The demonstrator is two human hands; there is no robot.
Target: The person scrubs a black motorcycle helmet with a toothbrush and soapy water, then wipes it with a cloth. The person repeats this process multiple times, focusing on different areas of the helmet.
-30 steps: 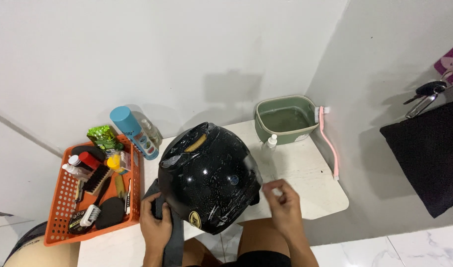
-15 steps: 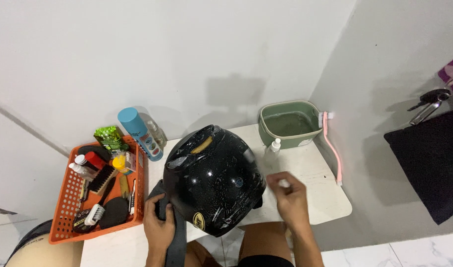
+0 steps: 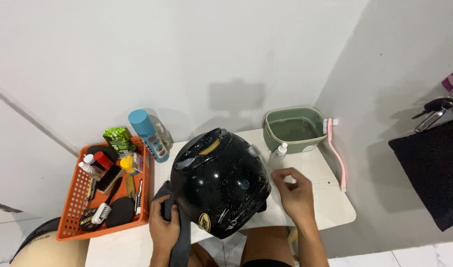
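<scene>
A glossy black motorcycle helmet (image 3: 217,183) rests on a small white table (image 3: 330,202), its crown facing up. My left hand (image 3: 163,228) grips a dark grey cloth (image 3: 179,242) against the helmet's left lower side. Over the table to the right of the helmet hovers my right hand (image 3: 294,194), fingers loosely curled, holding nothing that I can see. A small clear bottle with a white cap (image 3: 280,153) stands just beyond that hand.
An orange basket (image 3: 73,198) of brushes and small bottles sits at the left. A blue spray can (image 3: 147,135) and a green packet (image 3: 118,138) stand behind it. A green tub of water (image 3: 294,129) sits at the back right, a pink-handled brush (image 3: 336,153) beside it.
My right hand has come off the helmet's right side and moved right and up toward the small bottle. The left hand and the cloth stay at the helmet.
</scene>
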